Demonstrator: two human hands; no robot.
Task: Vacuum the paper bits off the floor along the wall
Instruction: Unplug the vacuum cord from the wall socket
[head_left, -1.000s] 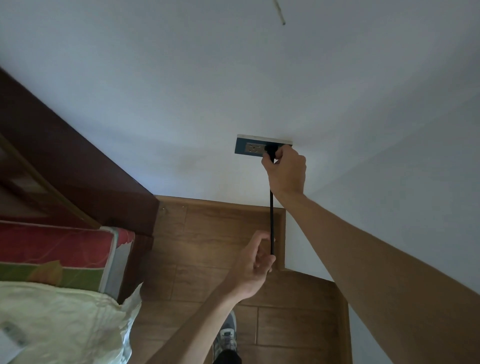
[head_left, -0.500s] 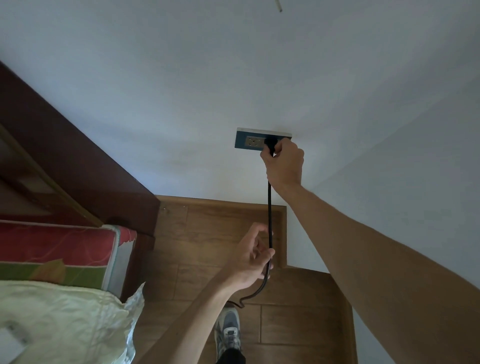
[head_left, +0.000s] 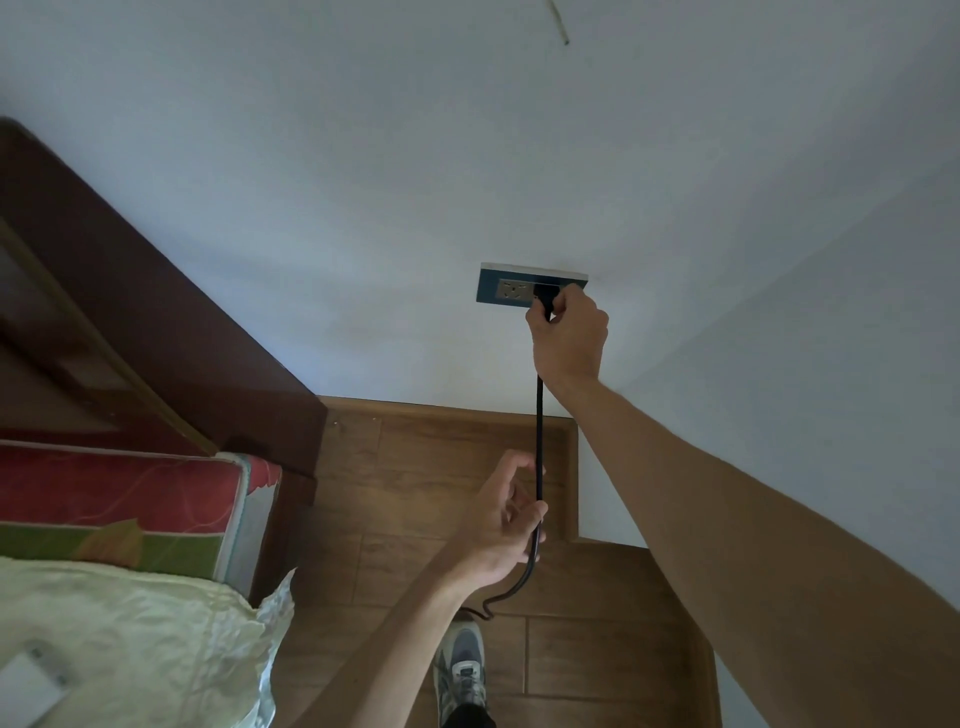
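- While the right hand reaches to centre right of the head view, its thumb and curled fingers pinch a black moulded plug. The plug is seated in a dark blue rectangular socket plate on the matt white wall.
- A thin, smooth black cord drops straight from the plug to the left hand at lower centre, whose fingers curl loosely round it. Below the hand the cord bends and passes behind the forearm.
- The floor along the wall's foot is brown wood-grain planking, and the wall steps out in a corner at right.
- At left are a glossy dark wooden headboard, a red and green patterned mattress and a crumpled cream cover.
- A grey laced shoe stands on the planks at bottom centre.
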